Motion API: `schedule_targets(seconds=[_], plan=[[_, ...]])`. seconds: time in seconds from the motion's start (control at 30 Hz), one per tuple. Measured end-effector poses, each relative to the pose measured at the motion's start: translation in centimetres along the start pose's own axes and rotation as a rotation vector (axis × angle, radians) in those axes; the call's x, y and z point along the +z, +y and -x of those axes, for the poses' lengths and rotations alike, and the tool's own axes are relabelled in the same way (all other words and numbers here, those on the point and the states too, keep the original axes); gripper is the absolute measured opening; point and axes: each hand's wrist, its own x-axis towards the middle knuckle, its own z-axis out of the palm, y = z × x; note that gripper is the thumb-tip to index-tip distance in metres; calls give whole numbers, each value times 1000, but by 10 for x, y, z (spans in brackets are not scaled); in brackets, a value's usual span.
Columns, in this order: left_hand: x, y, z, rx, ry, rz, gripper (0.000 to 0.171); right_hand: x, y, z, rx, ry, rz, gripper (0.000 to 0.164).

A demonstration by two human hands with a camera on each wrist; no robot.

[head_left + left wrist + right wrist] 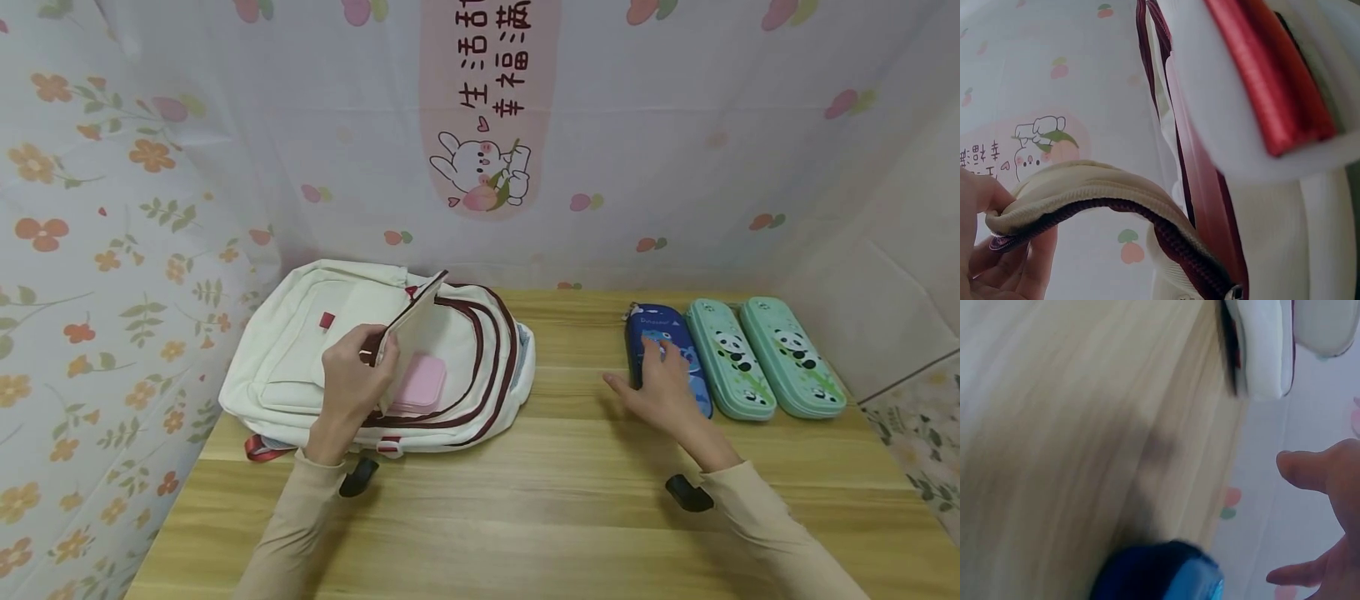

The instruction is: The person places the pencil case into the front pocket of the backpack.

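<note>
On the left of the table lies a cream backpack (296, 329) with dark red zips. My left hand (356, 371) pinches the edge of its front flap (416, 321) and holds it raised. In the left wrist view, the zipped flap edge (1094, 187) arches away from the fingers and thumb. A pink flat item (423, 383) with rounded corners lies inside the pocket. My right hand (663, 392) is spread above a dark blue pencil case (649, 321) with dinosaur pictures. In the right wrist view, the thumb and a finger stand apart; whether they touch the case I cannot tell.
Two mint-green pencil cases with pandas, a nearer one (722, 342) and an outer one (776, 329), lie side by side right of the blue one. The wooden table (480, 525) meets a printed cloth (337, 125) at its back and left.
</note>
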Motion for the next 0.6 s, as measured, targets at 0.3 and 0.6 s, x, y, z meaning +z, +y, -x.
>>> schedule_targets(seconds=[0.3,0.6], plan=[[-4,0,-1,-31,-12,11,11,-1,25,8,103,15,43,99],[-5,-2,1,-44,-16,-1,9,1,42,17,207,-15,77,116]])
